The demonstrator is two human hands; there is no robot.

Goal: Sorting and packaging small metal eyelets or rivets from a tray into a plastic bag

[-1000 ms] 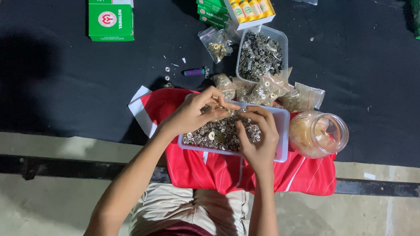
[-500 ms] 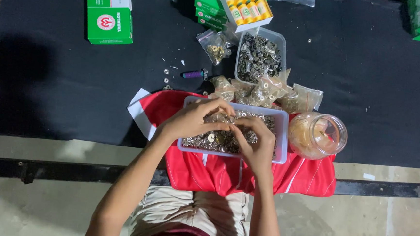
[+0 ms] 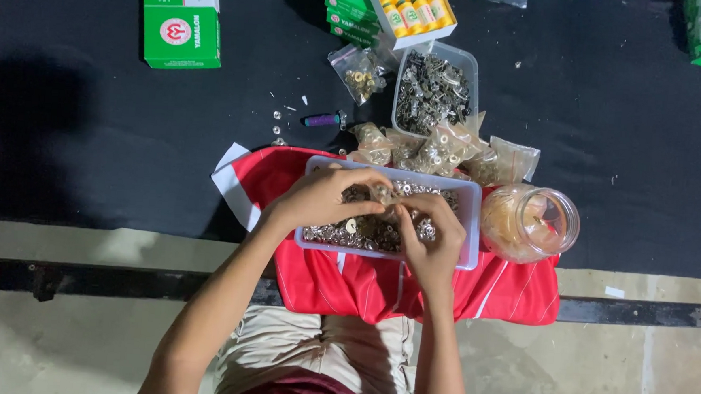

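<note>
A clear rectangular tub [image 3: 472,229] full of small metal rings rests on a red cloth [image 3: 515,296] at the near edge of the black table. Both my hands hover over this tub. My left hand [image 3: 322,197] and my right hand [image 3: 429,230] meet at the fingertips and pinch one small metal piece [image 3: 381,193] between them, just above the heap of rings. My forearms reach up from the bottom of the view.
A tipped clear jar [image 3: 531,224] lies right of the tub. Behind it are several small plastic bags of parts [image 3: 442,150], a second tub of metal pieces [image 3: 436,89], a purple cylinder [image 3: 321,120], green boxes [image 3: 181,16] and a box of yellow tubes [image 3: 410,10].
Both hands stay together over the tub, fingertips shifting slightly around the small piece. Nothing else on the table has moved.
</note>
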